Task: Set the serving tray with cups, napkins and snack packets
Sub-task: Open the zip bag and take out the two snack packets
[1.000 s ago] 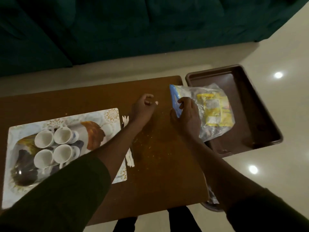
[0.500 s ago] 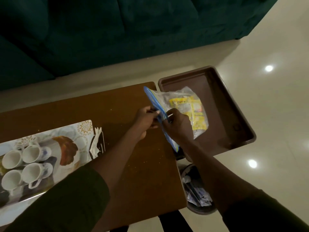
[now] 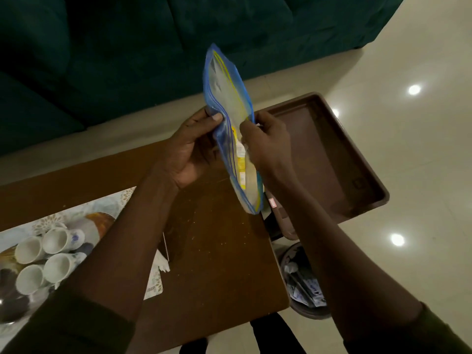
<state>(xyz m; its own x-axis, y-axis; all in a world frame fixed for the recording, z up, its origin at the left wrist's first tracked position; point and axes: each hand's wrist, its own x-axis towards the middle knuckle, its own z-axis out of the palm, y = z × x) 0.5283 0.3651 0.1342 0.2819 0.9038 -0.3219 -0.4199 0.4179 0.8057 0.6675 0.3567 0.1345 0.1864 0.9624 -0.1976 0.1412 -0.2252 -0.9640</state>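
Lifted since the last frame: zip bag (image 3: 231,118) now upright above the table (image 3: 217,251), clear of the brown tray (image 3: 332,159). Left hand (image 3: 190,149) pinches one lip, right hand (image 3: 265,141) the other. Yellow snack packets (image 3: 240,164) inside. Cups (image 3: 46,259) on patterned tray (image 3: 122,198), left.

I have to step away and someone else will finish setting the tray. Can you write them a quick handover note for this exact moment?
Left hand: pinching the blue-edged side of the zip bag, held up over the table.
Right hand: gripping the opposite side of the bag's mouth, which looks to be parting.
Snack packets: yellow, inside the bag.
Done: four white cups stand on the patterned tray at the left; white napkins lie at its right edge.
Brown tray at the right holds nothing visible.
Left: take the packets out and set them on the serving tray.
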